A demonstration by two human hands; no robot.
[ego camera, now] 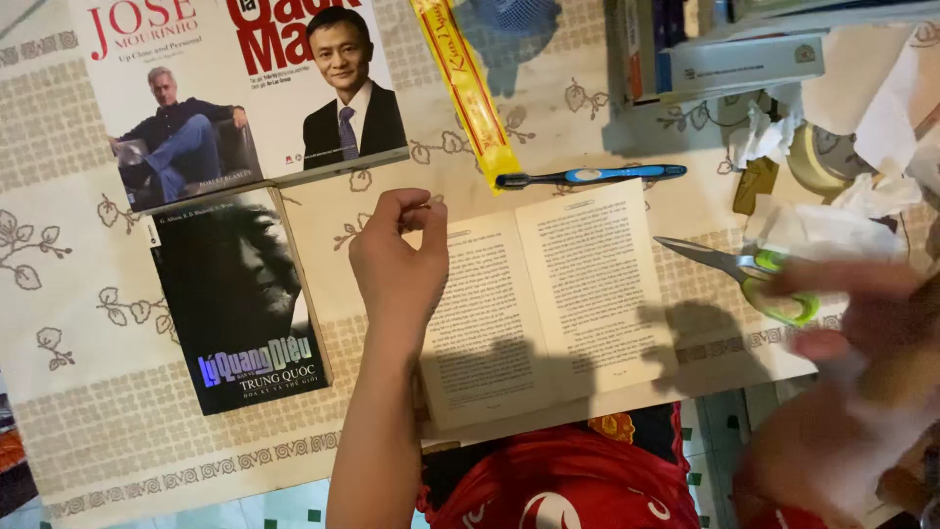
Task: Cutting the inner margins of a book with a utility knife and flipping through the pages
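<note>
On the surface (117, 431), the open book (548, 304) is pinned at its left page by the loosely curled, empty left hand (397, 264). The blurred right hand (862, 323) is closed on the green-handled scissors (754, 274); these are best steadied and the page kept flat.

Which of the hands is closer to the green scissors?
The right hand, blurred, is right at the green scissors, by their handles. The left hand is far off, past the open book, near its left page.

A home table: a patterned tablecloth (78, 118) carries paperback books (235, 294), a toothbrush (587, 176), crumpled tissues (871, 137), above tiled floor (274, 509).
</note>
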